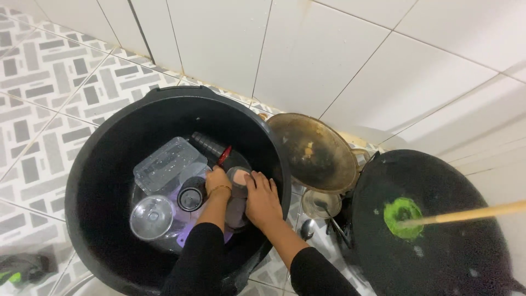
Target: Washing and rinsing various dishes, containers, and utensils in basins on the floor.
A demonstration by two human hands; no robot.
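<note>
Far left, I see a dark green-marked thing (pixel 22 268) on the patterned floor (pixel 49 82), blurred, can't tell what. Next, the big black tub (pixel 87 181), both my hands inside it. In the tub, left to right: a clear glass (pixel 152 217) on its side at lower left, a clear plastic box (pixel 167 164) above it, a dark cup (pixel 192 196) just beside my left hand, a black ribbed tumbler (pixel 211 144) near the back, something red (pixel 224 155) next to it. My left hand (pixel 217 180), bracelet on the wrist, is curled on the grey-pink cup (pixel 237 198) at its top end; grip looks closed on it but fingers are partly hidden. My right hand (pixel 263 198) lies over the same cup from the right, fingers spread along its side, grasping it. The cup sits near tub centre, between both hands, lying tilted. Right of the tub: a worn brown wok (pixel 312 149) leaning at the white tiled wall (pixel 350 55), a small glass lid (pixel 320 204) below it, a spoon (pixel 307 229) on the floor. Far right, a black pan (pixel 438 246) with a green sponge (pixel 402 216) on it, wooden stick (pixel 471 214) running off right.
</note>
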